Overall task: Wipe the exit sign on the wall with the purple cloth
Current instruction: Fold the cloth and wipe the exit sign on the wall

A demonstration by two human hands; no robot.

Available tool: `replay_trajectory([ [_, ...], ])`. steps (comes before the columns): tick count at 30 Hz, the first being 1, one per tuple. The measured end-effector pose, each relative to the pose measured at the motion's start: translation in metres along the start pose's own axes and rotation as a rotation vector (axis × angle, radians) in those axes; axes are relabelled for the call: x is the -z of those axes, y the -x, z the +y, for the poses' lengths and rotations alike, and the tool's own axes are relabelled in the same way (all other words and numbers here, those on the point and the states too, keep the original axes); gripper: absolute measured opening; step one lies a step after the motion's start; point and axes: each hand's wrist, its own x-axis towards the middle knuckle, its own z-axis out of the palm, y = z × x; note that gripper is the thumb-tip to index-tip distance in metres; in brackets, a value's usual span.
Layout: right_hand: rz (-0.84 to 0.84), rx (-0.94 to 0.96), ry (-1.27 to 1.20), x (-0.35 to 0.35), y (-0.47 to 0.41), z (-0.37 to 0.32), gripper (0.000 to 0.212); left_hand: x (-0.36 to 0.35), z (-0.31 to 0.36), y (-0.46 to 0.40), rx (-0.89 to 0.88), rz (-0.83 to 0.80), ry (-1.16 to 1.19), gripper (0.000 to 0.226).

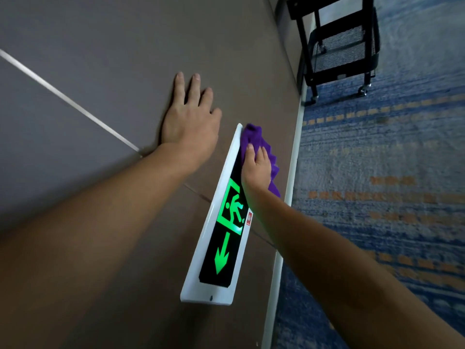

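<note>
dim, soft indoor light; the exit sign (227, 222) glows green (brightest spot), forearms slightly blurred, edges bent.

The right hand (256, 170) presses the purple cloth (254, 137) flat on the far end of the exit sign (221, 238). At ten o'clock of it, the left hand (188, 119) lies flat on the brown wall (113, 46). A black cart (337, 41) stands at one o'clock on blue carpet (377, 159).

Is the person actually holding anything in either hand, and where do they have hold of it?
The right hand presses flat on the middle of the purple cloth against the exit sign, not gripping it. The left hand lies open on the wall, holding nothing.
</note>
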Motion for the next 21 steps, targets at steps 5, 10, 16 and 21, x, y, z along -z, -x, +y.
replay_trajectory([
  [5,-0.044,-0.215,-0.055,0.009,0.023,0.046,0.063,-0.001,0.003,0.000,-0.024,-0.015,-0.003,0.047],
  [10,0.004,0.026,-0.011,-0.003,0.037,0.018,0.058,-0.008,0.014,-0.001,-0.076,-0.032,-0.043,0.048],
  [16,0.000,0.256,0.019,-0.009,0.004,-0.027,0.053,-0.005,0.013,-0.005,-0.054,-0.041,-0.039,0.068],
  [21,0.030,0.235,0.040,-0.007,-0.021,-0.031,0.050,-0.002,0.013,-0.004,-0.065,-0.065,-0.070,0.061],
])
